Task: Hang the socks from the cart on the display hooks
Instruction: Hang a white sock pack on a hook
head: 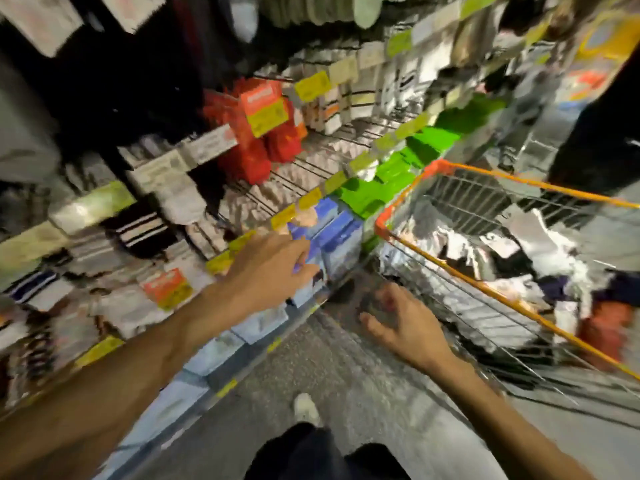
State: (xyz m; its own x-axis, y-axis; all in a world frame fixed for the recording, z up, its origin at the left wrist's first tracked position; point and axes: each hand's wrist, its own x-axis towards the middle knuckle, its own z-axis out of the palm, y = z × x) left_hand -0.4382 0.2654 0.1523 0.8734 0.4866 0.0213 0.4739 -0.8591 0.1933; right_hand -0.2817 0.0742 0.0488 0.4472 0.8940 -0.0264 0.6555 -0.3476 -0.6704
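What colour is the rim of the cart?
The cart's rim is orange. The head view shows it best.

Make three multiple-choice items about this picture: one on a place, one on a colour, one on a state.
1. Where does the cart stand?
A) at the person's right, beside the display
B) at the person's left
C) behind the person

2. Which colour is the cart's rim?
A) blue
B) orange
C) green

3. How is the right hand?
A) gripping the cart's rim
B) holding a red pack
C) empty, fingers loosely spread

Answers:
1 A: its wire basket fills the right side of the view, next to the display.
2 B: the top edge of the basket is bright orange.
3 C: it is above the floor and holds nothing.
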